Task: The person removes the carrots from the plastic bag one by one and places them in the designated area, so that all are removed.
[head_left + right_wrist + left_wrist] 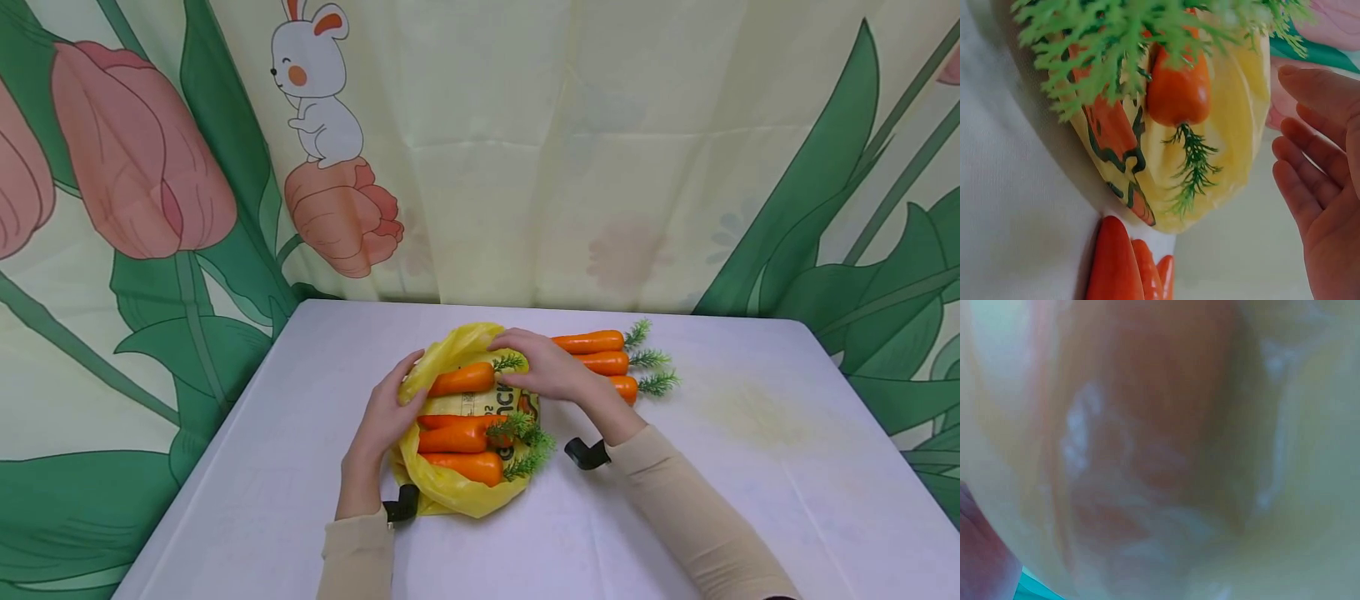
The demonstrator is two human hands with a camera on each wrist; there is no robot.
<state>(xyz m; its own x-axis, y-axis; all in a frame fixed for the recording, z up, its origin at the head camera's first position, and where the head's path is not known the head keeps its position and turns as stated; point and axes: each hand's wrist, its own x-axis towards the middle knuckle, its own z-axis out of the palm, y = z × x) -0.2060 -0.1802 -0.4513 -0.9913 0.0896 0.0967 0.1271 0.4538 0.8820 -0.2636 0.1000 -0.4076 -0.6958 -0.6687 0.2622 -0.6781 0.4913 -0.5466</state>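
A yellow plastic bag (457,498) lies on the table with its mouth spread toward the right. Inside it are several orange carrots (459,437) with green feathery tops, and one more carrot (462,380) lies apart, higher up in the bag. My left hand (386,417) holds the bag's left rim, thumb on the inner side. At the bag's upper right, my right hand (546,364) hovers by the single carrot's leaves; in the right wrist view its fingers (1310,181) are relaxed with nothing between them. Blurred yellow film fills the left wrist view.
Three loose carrots (603,362) lie side by side right of the bag, partly behind the right hand and forearm. A white cloth covers the table (720,483). Behind it hangs a curtain (495,192) printed with tulips and a rabbit.
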